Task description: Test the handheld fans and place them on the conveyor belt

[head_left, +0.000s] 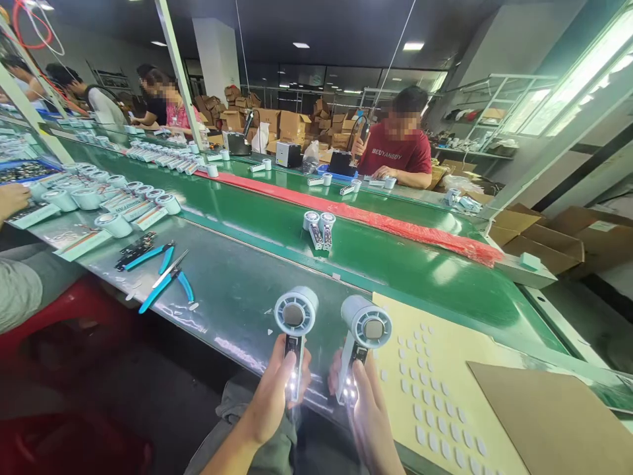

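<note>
Gripping one lit fan [295, 323] by its handle, the left hand [275, 394] is closing its fingers; the right hand [366, 408] is clasping another fan [364, 331] beside it above the worktop [232, 290].

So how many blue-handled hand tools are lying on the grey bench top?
2. One pair of blue-handled pliers lies beside a dark circuit part; blue-handled cutters lie just nearer, ahead of the left hand. More may be hidden among the clutter further left.

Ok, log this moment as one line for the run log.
left hand: holds left fan upright | right hand: holds right fan tilted | both handles lit | sticker sheet at right
</note>
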A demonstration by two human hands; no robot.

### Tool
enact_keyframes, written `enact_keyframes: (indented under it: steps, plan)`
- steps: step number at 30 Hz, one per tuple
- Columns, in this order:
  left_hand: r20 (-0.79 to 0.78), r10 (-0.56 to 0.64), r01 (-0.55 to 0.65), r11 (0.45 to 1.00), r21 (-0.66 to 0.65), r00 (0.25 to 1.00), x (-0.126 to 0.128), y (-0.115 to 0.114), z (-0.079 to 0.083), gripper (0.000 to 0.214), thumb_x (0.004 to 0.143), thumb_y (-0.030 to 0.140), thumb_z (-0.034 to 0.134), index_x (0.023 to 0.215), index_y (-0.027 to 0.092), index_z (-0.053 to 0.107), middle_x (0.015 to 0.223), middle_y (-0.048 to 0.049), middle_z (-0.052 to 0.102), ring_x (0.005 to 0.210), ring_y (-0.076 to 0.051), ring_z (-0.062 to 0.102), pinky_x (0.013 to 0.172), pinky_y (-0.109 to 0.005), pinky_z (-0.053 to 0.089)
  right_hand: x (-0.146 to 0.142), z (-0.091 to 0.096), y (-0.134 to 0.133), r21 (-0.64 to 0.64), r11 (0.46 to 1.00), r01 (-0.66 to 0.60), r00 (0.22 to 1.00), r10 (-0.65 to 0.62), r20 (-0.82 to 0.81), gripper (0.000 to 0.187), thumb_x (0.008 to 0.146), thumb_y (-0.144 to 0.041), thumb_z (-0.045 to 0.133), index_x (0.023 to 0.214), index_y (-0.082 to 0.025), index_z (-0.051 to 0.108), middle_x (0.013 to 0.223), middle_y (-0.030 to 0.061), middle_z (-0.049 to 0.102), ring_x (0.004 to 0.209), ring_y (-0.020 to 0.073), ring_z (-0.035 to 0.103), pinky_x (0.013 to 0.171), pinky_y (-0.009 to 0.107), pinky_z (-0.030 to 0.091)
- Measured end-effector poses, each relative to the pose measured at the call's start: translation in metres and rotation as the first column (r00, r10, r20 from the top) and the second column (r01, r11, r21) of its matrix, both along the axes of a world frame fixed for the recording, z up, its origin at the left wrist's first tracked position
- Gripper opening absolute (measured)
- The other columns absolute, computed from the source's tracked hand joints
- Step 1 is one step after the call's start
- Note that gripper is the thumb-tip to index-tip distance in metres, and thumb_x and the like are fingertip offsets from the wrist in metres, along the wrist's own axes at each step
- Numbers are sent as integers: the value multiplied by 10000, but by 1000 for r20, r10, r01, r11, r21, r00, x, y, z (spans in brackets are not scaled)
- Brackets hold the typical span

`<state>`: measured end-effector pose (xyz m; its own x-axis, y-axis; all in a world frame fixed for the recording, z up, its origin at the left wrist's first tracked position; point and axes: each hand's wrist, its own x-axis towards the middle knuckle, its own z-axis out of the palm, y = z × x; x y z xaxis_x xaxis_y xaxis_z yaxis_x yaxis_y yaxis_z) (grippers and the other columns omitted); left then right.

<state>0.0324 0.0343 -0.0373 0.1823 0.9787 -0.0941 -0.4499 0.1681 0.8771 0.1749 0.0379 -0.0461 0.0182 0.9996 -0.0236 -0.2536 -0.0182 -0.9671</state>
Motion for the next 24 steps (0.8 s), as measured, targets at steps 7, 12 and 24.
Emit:
enact_keyframes:
  steps: [7,12,24]
  plan:
    - [47,53,-53,999,-7,997,3,2,3,282,861,501,420,973,242,412,752,23,373,516,-48,349,398,-151,221,0,1,1,-2,1000,-28,997,28,-76,270,910,-478,415,902,-214,468,759,9,513,590,150,451,563,287,360]
    - [-77,67,-73,994,-76,995,6,3,11,288,866,507,411,912,224,397,778,23,392,543,-43,370,416,-140,231,0,-2,6,-25,999,-48,998,47,-42,324,889,-468,475,1106,-239,400,829,9,521,611,146,471,575,281,414]
    - [-298,-159,78,961,-267,941,1,19,31,460,807,483,534,1174,253,377,661,47,347,570,-80,377,425,-149,256,42,17,26,-38,997,64,769,-25,639,573,907,-477,354,1377,-153,305,1200,123,534,977,247,560,849,391,430]
